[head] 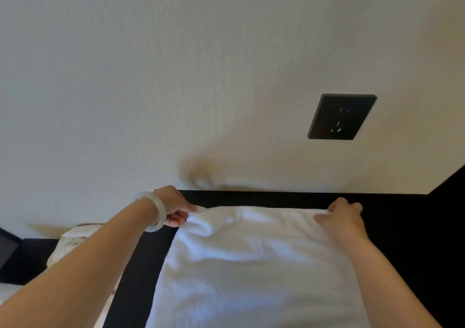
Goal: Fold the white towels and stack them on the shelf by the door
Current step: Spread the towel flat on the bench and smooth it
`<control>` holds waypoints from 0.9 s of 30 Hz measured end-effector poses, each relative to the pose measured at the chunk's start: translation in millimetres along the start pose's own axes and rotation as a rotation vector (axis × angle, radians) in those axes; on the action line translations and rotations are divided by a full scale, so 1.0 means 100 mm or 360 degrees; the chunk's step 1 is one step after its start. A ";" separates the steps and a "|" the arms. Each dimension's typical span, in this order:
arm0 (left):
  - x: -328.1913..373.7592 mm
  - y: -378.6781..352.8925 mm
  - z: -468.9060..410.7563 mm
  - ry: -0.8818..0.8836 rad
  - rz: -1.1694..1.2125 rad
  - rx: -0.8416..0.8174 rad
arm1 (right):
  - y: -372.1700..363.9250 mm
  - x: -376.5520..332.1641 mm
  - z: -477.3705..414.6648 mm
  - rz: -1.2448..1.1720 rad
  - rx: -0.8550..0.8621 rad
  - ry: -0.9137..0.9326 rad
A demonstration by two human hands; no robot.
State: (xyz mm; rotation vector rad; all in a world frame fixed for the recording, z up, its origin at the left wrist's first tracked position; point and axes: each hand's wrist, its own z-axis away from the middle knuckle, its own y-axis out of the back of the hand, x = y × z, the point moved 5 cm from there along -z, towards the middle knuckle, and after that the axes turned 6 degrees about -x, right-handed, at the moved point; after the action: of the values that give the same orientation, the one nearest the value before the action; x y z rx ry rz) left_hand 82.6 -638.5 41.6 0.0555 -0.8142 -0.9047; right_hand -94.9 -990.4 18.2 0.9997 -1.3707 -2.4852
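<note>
Two hands grasp the far corners of a white towel (251, 259) spread on the black surface (141, 259) by the wall: left hand (176, 208) pinches one corner, right hand (343, 217) the other.

**user1:** Looking at one white towel (251, 264) here?

**user2:** Yep. Spread open over a dark top (141, 264), plain and fluffy, rumpled toward the far edge, both far corners pinched, near end running out of view lol.

Wall (226, 76) backs the black surface (402, 239); bare strips flank the towel (251, 264), cloth heap (75, 242) further left
</note>
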 end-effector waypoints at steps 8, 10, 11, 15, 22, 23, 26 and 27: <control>0.07 -0.15 -0.19 0.0141 -0.0302 -0.0070 | 0.05 0.00 0.00 -0.0284 -0.0018 0.0392; 0.05 -0.16 -0.20 0.0131 -0.0504 -0.0076 | 0.06 0.05 0.04 -0.0413 0.0039 0.0447; 0.03 -0.13 -0.21 0.0147 -0.0536 -0.0043 | 0.06 0.06 0.06 -0.0466 0.0065 0.0468; 0.10 -0.12 -0.15 0.0138 -0.0750 0.0128 | 0.02 0.09 0.11 -0.0402 0.0145 0.0524; 0.27 -0.09 -0.08 0.0106 -0.0687 0.0138 | 0.04 0.16 0.01 -0.0412 0.0182 0.0415; 0.29 -0.04 -0.09 0.0096 -0.0606 0.0154 | 0.06 0.18 0.01 -0.0453 0.0186 0.0398; 0.26 0.03 -0.11 0.0169 -0.0299 0.0104 | 0.05 0.19 -0.01 -0.0512 0.0175 0.0373; 0.25 0.04 -0.11 0.0212 -0.0243 0.0044 | 0.04 0.17 -0.01 -0.0516 0.0165 0.0377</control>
State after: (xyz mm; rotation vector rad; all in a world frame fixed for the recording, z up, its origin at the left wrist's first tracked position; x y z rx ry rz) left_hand 100.5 -656.9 50.5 0.2022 -0.7055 -1.0223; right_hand -108.1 -1000.6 12.9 1.5963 -1.3655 -2.4197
